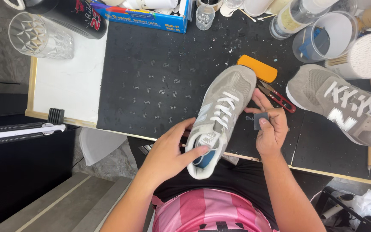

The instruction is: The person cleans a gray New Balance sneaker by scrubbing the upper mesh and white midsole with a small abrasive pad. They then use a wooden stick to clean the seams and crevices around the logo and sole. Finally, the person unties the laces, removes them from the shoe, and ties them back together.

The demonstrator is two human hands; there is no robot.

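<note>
A grey sneaker (226, 101) with white laces lies on the black mat (151, 81), toe pointing away from me, heel over the table's front edge. My left hand (168, 150) grips its heel and collar, thumb across the opening. My right hand (271, 126) sits just right of the shoe and pinches a small dark grey square block (260, 120) between thumb and fingers. A second matching grey sneaker (344, 105) lies on its side at the right.
An orange oblong block (258, 68) and small red-handled snips (278, 96) lie beside the shoe's toe. Clear cups, a tub of cotton swabs (368, 53), a blue box and a cut-glass tumbler (39, 36) line the far edge. A white board (69, 81) lies left of the mat.
</note>
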